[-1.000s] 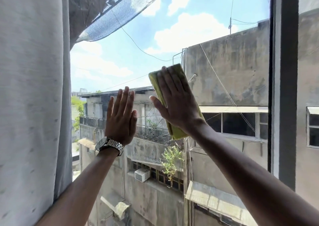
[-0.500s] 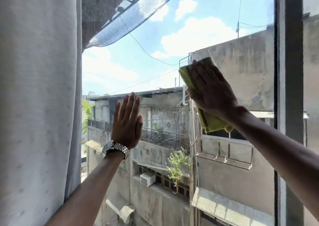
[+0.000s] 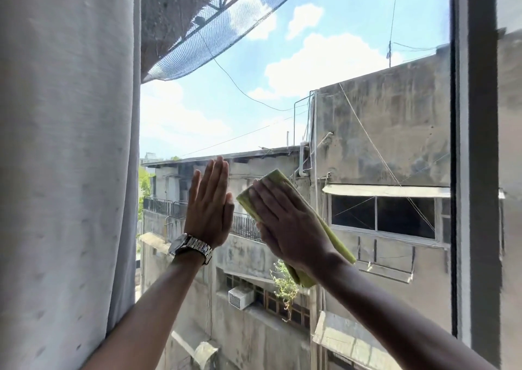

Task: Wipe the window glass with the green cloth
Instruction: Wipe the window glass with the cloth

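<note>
Right hand (image 3: 285, 225) lies flat, palm forward, on a folded yellow-green cloth (image 3: 336, 237), fingers stretched out and close together, pressing the cloth against the clear window glass (image 3: 282, 59); no curl around the fabric, it is pinned under the palm rather than gripped; cloth sits in the lower middle of the pane, tilted, its upper corner showing above the fingertips and its lower end trailing down to the right past the wrist. Left hand (image 3: 210, 207) just beside it, to the left, also open and flat, fingers straight and pointing up, holding nothing; whether the palm touches the pane I cannot tell; the two hands are close, thumb of the left near the cloth's upper left corner, but a narrow gap shows between them. Silver metal link wristwatch (image 3: 190, 247) on the left wrist. Pale grey fabric curtain (image 3: 65, 172) hangs along the left side, overlapping the left forearm. Dark grey vertical window frame (image 3: 477, 143) bounds the pane on the right. Beyond the glass: weathered grey concrete buildings (image 3: 381, 132); a white air-conditioner box (image 3: 240, 297) on a ledge below the hands; a dark mesh net (image 3: 214, 28) stretched across the upper left; blue sky with white clouds.
</note>
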The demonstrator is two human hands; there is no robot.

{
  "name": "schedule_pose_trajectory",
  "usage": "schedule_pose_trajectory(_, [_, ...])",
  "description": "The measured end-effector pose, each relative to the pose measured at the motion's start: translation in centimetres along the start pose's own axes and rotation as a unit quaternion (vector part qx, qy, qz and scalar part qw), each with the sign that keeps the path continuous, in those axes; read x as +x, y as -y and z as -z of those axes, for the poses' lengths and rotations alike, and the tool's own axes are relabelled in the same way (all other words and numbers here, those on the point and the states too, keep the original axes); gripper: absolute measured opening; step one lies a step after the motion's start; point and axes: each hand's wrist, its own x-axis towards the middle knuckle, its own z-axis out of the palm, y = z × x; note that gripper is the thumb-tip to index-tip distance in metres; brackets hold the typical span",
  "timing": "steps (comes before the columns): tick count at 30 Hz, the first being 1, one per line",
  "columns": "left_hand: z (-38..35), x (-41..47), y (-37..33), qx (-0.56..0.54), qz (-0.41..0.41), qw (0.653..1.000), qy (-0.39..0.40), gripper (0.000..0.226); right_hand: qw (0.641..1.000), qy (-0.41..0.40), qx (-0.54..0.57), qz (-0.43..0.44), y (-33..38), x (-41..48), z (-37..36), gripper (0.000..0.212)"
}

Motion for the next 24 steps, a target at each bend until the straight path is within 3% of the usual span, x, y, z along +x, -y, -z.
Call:
schedule_pose_trajectory(7, [0.6,0.1,-0.6,-0.007,0.023,0.999,0.022,0.062,0.997,0.037,-0.063,0.039,-6.5,-8.5,1.2,0.063])
schedule_pose_trajectory(12, [0.2,-0.2,-0.4,-0.006,0.011,1.000,0.002,0.060,0.995,-0.009,-0.069,-0.073,-10.3,-3.7,3.8,0.063])
schedule_pose_trajectory(17, [-0.4,-0.3,0.1,-0.007,0.001,1.000,-0.012,0.060,0.971,-0.079,-0.002,-0.224,-6.8,2.6,3.4,0.069])
schedule_pose_trajectory(19, [-0.3,-0.2,0.1,-0.005,-0.001,1.000,-0.012,0.060,0.978,-0.072,-0.008,-0.198,-5.0,3.0,2.6,0.071])
schedule_pose_trajectory(24, [0.0,-0.2,-0.1,-0.009,-0.001,1.000,-0.012,0.060,0.998,-0.001,-0.047,-0.031,-2.5,-2.2,0.5,0.070])
